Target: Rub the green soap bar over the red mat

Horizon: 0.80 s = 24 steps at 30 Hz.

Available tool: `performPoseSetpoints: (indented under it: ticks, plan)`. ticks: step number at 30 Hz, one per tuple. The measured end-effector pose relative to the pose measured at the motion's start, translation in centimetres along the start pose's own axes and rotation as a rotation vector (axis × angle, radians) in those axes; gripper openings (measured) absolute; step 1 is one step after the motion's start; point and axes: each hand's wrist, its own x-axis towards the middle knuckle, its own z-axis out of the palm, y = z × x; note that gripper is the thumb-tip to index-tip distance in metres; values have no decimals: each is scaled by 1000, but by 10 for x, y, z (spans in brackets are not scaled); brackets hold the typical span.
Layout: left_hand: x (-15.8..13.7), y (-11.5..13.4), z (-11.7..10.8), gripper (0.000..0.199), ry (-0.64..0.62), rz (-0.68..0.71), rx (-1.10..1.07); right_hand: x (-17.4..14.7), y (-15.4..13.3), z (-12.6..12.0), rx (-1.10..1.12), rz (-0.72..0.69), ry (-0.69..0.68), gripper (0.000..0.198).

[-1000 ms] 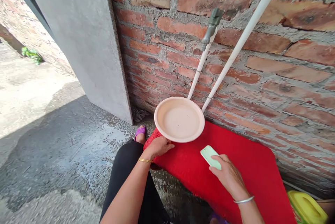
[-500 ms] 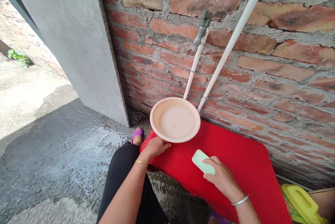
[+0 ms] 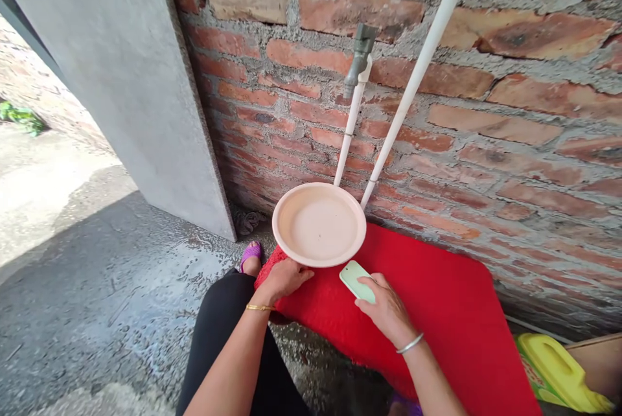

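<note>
A red cloth (image 3: 427, 293) is spread over a raised surface in front of me. On its left end stands a round, shallow, pale pink basin (image 3: 319, 225). My left hand (image 3: 285, 278) lies on the cloth just below the basin's near rim, thumb stretched to the right; its other fingers are partly hidden. In my right hand (image 3: 389, 312) is a pale green scrub brush (image 3: 357, 280), flat-backed with a small hole at its end. The fingers wrap its near end, and its underside, facing the cloth, is hidden. The brush's tip is close to the basin's rim.
A brick wall (image 3: 301, 72) rises behind the cloth, carrying white pipes (image 3: 413, 79) and a grey tap (image 3: 358, 59). A grey slab (image 3: 131, 79) leans at the left above wet concrete floor (image 3: 97, 286). A yellow jug (image 3: 554, 367) stands at the lower right.
My right hand has moved left and slightly up across the cloth with the brush, nearer the basin. The left hand stays beside the basin. The view has shifted slightly.
</note>
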Motion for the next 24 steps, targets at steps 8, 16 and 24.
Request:
performPoseSetpoints:
  ticks: [8,16,24]
  plan:
    - [-7,26,12,25,-123,174,-183,-36,61,-35,-28,209,141,40]
    - [4,56,62,17,238,449,85,-42,37,1,104,47,97,38]
    - [9,48,93,25,453,533,272,-68,75,-19,36,202,238,37]
